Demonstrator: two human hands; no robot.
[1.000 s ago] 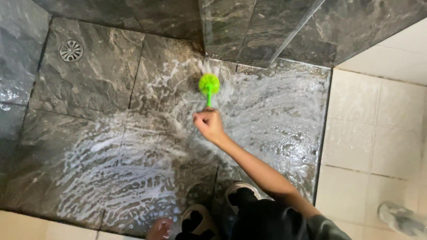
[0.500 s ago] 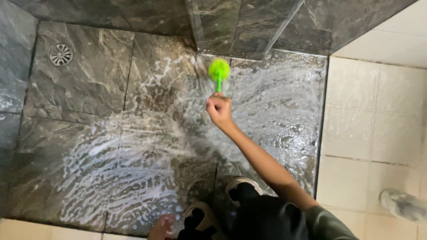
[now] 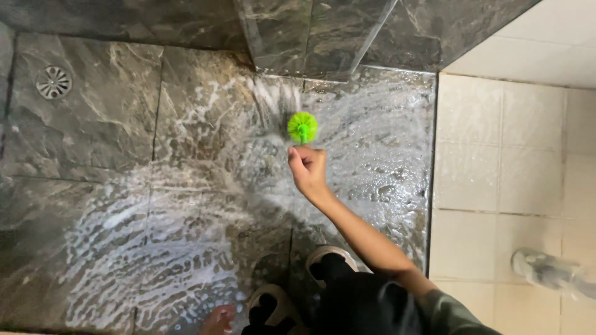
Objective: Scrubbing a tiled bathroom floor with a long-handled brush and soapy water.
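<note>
My right hand is shut on the handle of a bright green round brush. The brush head presses on the wet, soapy dark stone floor, a little in front of a dark wall corner. My arm reaches out from the lower right. A bit of skin, perhaps my left hand, shows at the bottom edge, too little to tell its state. My feet in sandals stand on the foam just below the arm.
A round metal drain sits in the floor's far left corner. White suds streak the lower left of the dark floor. Pale square tiles lie to the right, with a clear plastic bottle lying on them.
The brush and my right hand have swept to the right across the floor, first away from me, then back a little. The view has also shifted right.
</note>
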